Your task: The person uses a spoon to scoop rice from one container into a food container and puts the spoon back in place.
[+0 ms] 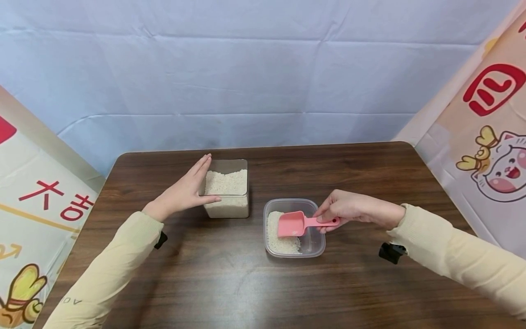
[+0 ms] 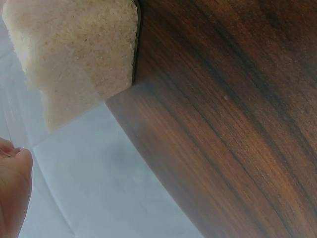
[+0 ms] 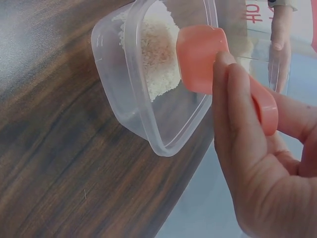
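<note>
My left hand (image 1: 182, 191) rests against the tall clear container (image 1: 227, 205) of rice, its straight fingers along the left side and its thumb across the front. In the left wrist view the rice (image 2: 84, 54) shows through the wall, and part of the hand (image 2: 15, 191) is at the left edge. My right hand (image 1: 343, 208) pinches the handle of a pink scoop (image 1: 291, 224). The scoop's bowl is over a low clear plastic box (image 1: 316, 249) that has a heap of rice (image 3: 158, 54) on its left side. Little or no rice shows in the scoop.
Both containers stand on a dark wood-grain table (image 1: 230, 283), the tall one farther back and to the left of the low box. A pale cloth backdrop (image 1: 255, 82) hangs behind the table. Printed sheets (image 1: 485, 151) flank it on both sides.
</note>
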Demonstrator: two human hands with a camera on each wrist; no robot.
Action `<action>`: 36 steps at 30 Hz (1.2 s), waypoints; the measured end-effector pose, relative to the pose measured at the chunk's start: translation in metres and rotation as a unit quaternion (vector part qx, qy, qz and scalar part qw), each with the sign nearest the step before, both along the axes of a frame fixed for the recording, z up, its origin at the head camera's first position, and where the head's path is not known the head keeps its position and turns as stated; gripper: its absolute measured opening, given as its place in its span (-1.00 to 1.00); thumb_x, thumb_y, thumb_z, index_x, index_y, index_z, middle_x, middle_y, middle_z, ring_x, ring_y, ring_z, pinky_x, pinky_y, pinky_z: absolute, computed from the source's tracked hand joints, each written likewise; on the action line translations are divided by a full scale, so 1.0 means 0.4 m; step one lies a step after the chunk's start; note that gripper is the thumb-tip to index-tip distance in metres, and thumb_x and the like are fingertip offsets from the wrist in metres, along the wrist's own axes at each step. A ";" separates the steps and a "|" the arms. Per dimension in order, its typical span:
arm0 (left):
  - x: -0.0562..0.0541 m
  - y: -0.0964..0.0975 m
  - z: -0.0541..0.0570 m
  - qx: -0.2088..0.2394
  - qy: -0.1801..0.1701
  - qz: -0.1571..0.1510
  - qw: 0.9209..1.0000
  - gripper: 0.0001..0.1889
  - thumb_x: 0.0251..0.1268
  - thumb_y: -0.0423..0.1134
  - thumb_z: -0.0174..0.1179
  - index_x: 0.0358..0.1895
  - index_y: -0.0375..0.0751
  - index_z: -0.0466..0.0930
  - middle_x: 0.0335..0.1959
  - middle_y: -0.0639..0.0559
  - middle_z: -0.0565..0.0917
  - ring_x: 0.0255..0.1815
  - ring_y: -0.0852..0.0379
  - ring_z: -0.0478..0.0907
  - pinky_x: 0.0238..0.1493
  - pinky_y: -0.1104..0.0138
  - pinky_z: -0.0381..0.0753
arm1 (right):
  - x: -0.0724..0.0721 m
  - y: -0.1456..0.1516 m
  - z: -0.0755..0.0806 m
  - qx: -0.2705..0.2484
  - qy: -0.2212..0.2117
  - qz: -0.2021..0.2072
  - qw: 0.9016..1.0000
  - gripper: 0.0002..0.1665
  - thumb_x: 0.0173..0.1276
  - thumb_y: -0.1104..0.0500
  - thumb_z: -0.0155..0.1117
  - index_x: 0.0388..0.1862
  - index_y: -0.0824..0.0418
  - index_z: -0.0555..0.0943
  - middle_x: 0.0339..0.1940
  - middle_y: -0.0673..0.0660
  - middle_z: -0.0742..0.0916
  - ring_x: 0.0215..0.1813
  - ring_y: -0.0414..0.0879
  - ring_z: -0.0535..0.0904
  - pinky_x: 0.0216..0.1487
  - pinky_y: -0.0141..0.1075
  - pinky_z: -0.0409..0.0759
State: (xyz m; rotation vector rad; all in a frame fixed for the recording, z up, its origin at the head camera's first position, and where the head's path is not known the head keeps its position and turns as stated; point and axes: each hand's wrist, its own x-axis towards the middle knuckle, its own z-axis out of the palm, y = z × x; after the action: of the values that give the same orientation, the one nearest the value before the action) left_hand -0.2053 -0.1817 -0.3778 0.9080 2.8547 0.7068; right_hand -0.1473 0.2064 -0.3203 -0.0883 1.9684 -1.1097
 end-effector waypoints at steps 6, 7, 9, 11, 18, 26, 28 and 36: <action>0.002 0.002 0.003 0.002 0.000 0.002 1.000 0.14 0.00 0.28 0.18 0.42 -0.36 -0.26 0.46 -0.06 -0.26 0.45 0.02 -0.26 0.34 0.07 0.01 | 0.002 -0.003 0.007 0.007 0.010 0.006 1.000 -0.67 0.25 0.43 0.09 -0.01 0.55 0.52 -0.43 0.23 0.70 -0.44 -0.15 0.65 -0.34 -0.37 0.61; 0.001 0.002 0.003 0.001 0.000 0.001 1.000 0.14 0.01 0.28 0.18 0.42 -0.35 -0.27 0.46 -0.06 -0.26 0.45 0.02 -0.26 0.33 0.07 0.01 | 0.003 -0.003 0.009 0.009 0.013 0.008 1.000 -0.67 0.24 0.43 0.10 -0.02 0.54 0.53 -0.44 0.23 0.70 -0.44 -0.15 0.65 -0.34 -0.38 0.61; 0.002 0.002 0.004 -0.001 0.000 0.002 1.000 0.14 0.01 0.28 0.18 0.43 -0.34 -0.28 0.46 -0.05 -0.26 0.45 0.02 -0.26 0.34 0.07 0.01 | 0.005 -0.005 0.013 0.015 0.020 0.013 1.000 -0.68 0.24 0.42 0.11 -0.03 0.54 0.54 -0.44 0.22 0.70 -0.44 -0.15 0.64 -0.37 -0.39 0.60; 0.002 0.002 0.005 -0.002 0.000 0.002 1.000 0.14 0.01 0.28 0.18 0.43 -0.33 -0.29 0.46 -0.05 -0.27 0.45 0.03 -0.27 0.34 0.07 0.01 | 0.007 -0.008 0.018 0.025 0.030 0.019 0.999 -0.69 0.23 0.41 0.13 -0.05 0.52 0.56 -0.43 0.21 0.70 -0.45 -0.14 0.65 -0.38 -0.39 0.60; 0.002 0.001 0.008 -0.006 0.002 0.003 1.000 0.13 0.02 0.28 0.17 0.43 -0.32 -0.30 0.46 -0.06 -0.27 0.45 0.04 -0.29 0.34 0.08 0.00 | 0.013 -0.017 0.030 0.057 0.067 0.045 0.995 -0.72 0.22 0.38 0.17 -0.10 0.48 0.60 -0.46 0.16 0.70 -0.46 -0.15 0.65 -0.38 -0.37 0.60; 0.005 0.002 0.010 -0.005 0.001 0.003 1.000 0.13 0.02 0.28 0.17 0.43 -0.33 -0.29 0.46 -0.06 -0.26 0.45 0.03 -0.27 0.34 0.07 0.00 | 0.021 -0.020 0.032 0.075 0.099 0.052 0.991 -0.75 0.19 0.39 0.20 -0.15 0.45 0.63 -0.48 0.17 0.71 -0.47 -0.15 0.65 -0.38 -0.35 0.61; 0.005 0.002 0.010 -0.006 -0.001 0.004 1.000 0.13 0.03 0.28 0.17 0.43 -0.34 -0.28 0.46 -0.06 -0.26 0.45 0.02 -0.27 0.33 0.06 0.01 | 0.024 -0.020 0.033 0.080 0.110 0.052 0.989 -0.76 0.18 0.40 0.21 -0.16 0.44 0.64 -0.48 0.18 0.71 -0.48 -0.15 0.65 -0.39 -0.35 0.61; 0.011 0.004 0.015 -0.007 -0.002 0.005 1.000 0.14 0.01 0.30 0.16 0.43 -0.32 -0.29 0.46 -0.04 -0.27 0.45 0.02 -0.27 0.33 0.07 0.01 | 0.043 -0.026 0.038 0.100 0.172 0.068 0.978 -0.80 0.16 0.40 0.23 -0.22 0.41 0.67 -0.48 0.16 0.72 -0.47 -0.13 0.66 -0.40 -0.34 0.61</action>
State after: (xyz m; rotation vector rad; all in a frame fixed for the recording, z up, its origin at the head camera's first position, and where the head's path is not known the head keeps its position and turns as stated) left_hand -0.2008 -0.1803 -0.3719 0.8913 2.8583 0.6880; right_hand -0.1300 0.1961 -0.3052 -0.3212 2.3323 -0.8438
